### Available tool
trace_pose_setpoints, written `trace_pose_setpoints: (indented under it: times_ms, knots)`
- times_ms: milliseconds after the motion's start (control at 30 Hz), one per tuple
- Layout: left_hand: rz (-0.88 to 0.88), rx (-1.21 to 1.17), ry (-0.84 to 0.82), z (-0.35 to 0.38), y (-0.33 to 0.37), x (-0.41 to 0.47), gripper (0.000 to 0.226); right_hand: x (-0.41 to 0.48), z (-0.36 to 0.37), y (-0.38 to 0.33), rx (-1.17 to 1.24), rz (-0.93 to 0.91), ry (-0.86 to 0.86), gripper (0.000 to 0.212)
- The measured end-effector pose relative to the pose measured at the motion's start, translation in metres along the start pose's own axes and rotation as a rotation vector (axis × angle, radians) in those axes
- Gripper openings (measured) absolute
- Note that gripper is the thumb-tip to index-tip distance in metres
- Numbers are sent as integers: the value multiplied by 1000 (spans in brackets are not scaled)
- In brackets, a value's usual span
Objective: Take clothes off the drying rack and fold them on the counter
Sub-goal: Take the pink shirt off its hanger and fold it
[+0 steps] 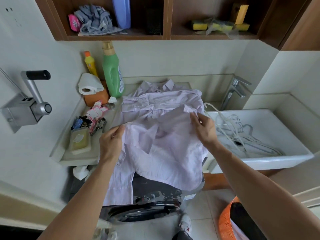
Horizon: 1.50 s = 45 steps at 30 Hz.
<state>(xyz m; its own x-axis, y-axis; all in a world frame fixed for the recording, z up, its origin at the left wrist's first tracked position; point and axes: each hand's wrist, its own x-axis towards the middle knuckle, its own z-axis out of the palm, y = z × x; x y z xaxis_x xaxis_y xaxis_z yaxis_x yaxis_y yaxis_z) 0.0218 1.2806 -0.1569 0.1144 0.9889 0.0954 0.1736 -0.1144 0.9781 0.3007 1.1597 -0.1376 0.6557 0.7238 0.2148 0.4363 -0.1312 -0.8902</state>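
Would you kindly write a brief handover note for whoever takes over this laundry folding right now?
The left grip pinches the left edge of the front shirt; the right grip pinches its right edge.
It lies spread over the counter front, hem and a sleeve hanging over the washer.
A second shirt lies behind it, collar toward the wall; hangers lie in the sink.
Done: both shirts are on the counter.
Left: fold the front shirt; whether more clothes wait cannot be seen.

Pale walls [173, 58], wooden shelves [114, 38], tiled floor [210, 210]
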Motion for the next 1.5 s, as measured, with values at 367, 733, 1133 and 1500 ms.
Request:
trace_pose_setpoints:
  times_ms: [367,733,1133,1500]
  knots:
    - [-51,479,-488,-27,-19,-1,25,-20,30,-9,-597,-322,-902,17]
    - [-327,434,-787,-14,-37,-17,16,-37,34,34,-427,207,-955,21]
    - [-418,-10,-687,-3,-21,-23,22,-69,111,19,609,674,-744,49]
    - [-287,42,-788,-8,-21,-27,13,-62,110,24,367,859,-606,28]
